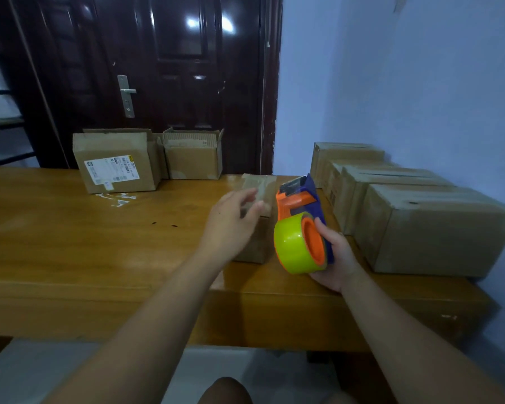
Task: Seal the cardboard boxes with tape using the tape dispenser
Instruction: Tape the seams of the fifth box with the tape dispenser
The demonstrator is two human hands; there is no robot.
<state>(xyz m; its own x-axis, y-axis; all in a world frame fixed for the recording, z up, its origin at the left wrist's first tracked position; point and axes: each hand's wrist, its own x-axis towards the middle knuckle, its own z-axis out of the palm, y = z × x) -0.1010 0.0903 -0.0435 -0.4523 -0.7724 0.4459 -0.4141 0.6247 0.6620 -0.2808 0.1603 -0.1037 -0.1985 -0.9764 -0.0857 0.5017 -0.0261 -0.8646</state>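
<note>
My right hand (334, 255) grips a tape dispenser (302, 225), blue and orange with a yellow-green tape roll, held upright just right of a small cardboard box (258, 228) on the wooden table (70, 234). Clear tape runs along that box's top. My left hand (231, 220) hovers over the box's left side with fingers relaxed and spread, holding nothing; motion blur hides whether it touches the box.
A row of several closed cardboard boxes (429, 228) lines the table's right side by the blue wall. At the back stand a labelled box (114, 163) and an open-flapped box (193, 154) before a dark door. Tape scraps (117, 199) lie near the labelled box.
</note>
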